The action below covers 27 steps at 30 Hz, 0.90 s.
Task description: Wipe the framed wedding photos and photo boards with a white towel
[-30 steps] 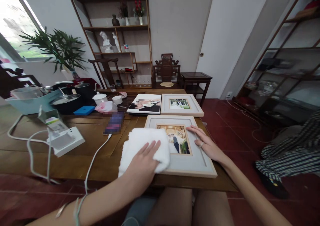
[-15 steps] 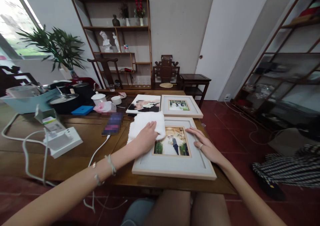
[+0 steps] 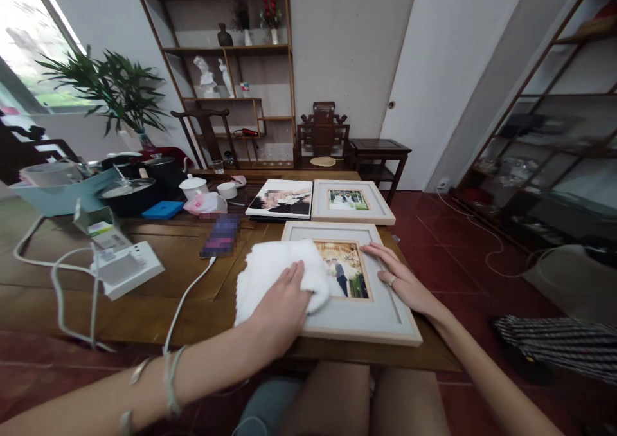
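Observation:
A pale wooden picture frame point(image 3: 380, 317) with a wedding photo lies flat at the near edge of the wooden table point(image 3: 159, 275). My left hand point(image 3: 282, 304) presses a folded white cloth point(image 3: 272, 265) down on the frame's left part, fingers flat on the cloth. On the frame's right border my right hand point(image 3: 402, 278) rests flat, fingers stretched out, a ring on one finger.
Behind lie a second framed photo point(image 3: 351, 201) and an unframed print point(image 3: 282, 199). A phone point(image 3: 220, 235) with a white cable, a white power strip point(image 3: 126, 269), pots, cups and a blue tub point(image 3: 58, 191) crowd the table's left. Shelves and chairs stand behind.
My left hand drew the cloth from the frame's upper left corner back toward me across its left side. The right hand stayed on the right border.

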Tool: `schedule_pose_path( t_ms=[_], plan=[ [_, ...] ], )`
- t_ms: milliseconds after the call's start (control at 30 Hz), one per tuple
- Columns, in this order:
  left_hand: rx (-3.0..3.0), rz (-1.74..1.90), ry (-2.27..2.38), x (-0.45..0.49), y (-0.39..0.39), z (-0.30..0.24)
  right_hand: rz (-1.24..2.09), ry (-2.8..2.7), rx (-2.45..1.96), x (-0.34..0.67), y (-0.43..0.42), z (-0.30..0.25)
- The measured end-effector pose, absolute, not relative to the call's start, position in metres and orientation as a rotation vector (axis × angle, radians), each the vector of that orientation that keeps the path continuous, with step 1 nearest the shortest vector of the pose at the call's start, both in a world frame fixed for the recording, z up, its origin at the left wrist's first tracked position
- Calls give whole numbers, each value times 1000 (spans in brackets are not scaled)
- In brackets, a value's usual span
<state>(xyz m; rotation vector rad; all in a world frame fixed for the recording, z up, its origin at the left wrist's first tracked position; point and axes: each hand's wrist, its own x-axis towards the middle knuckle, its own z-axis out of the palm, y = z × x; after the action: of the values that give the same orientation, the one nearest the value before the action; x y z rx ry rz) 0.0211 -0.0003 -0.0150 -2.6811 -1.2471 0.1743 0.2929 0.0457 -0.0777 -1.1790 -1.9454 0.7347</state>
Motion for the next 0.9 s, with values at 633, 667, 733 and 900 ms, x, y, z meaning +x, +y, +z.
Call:
schedule_pose_path(
  t_ms=[633, 667, 733, 900],
  plan=[
    [-2839, 334, -1228, 35, -22, -10, 713, -1918, -1174, 295, 50, -84],
    [-2880, 324, -1218, 33, -34, -9, 709, -1921, -1175, 295, 50, -84],
    [-2941, 267, -1202, 32, -47, -8, 703, -1932, -1178, 296, 50, -85],
    [-2919, 140, -1274, 39, -20, -14, 708, -1975, -1189, 297, 49, -83]
  ],
)
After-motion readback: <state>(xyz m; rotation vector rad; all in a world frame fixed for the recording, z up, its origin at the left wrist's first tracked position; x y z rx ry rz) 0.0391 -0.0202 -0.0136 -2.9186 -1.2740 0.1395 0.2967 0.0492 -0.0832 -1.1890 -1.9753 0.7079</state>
